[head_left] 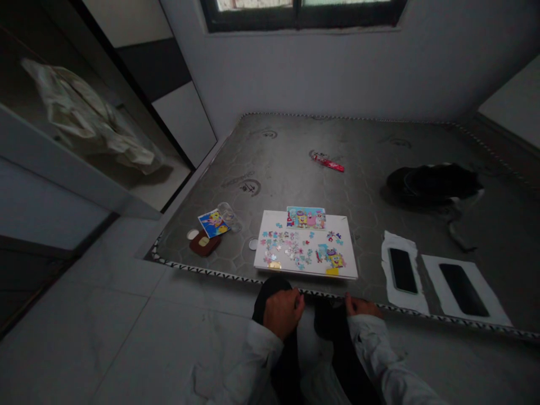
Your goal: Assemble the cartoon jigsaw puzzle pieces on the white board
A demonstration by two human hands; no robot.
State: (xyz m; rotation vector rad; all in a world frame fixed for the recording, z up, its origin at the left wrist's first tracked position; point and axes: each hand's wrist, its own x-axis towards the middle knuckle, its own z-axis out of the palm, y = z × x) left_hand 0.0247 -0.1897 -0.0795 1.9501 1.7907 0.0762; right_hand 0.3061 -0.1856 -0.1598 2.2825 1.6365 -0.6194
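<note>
The board (304, 271) lies flat on the mattress (291, 163), close to its near edge. Loose pieces (291, 250) are scattered over the board's left and middle, with a few towards its upper right. A joined clump (335, 258) with a yellow cartoon figure sits at the board's lower right, and a yellow bit (332, 271) lies just in front of it. The card (306, 218), a cartoon scene, rests at the board's far edge.

The left hand (283, 312) is just in front of the board, over a dark-clad knee (270, 289). Its grip is narrow, fingers curled in; whether anything is inside, I cannot tell. The right hand (363, 307) is at the mattress edge, in front of the board's right corner. How wide its grip stands, I cannot tell; the fingers are partly hidden.

Left of the board are a small round disc (253, 243), a clear case (230, 217), a cartoon picture (214, 223), a brown pouch (204, 243) and a pale round lid (192, 234). Beyond the board lies a red packet (329, 163). To its right are 2 phones (403, 271), each on a white sheet (407, 301), and farther back a black bag-like item (432, 184) with a strap (459, 236).
</note>
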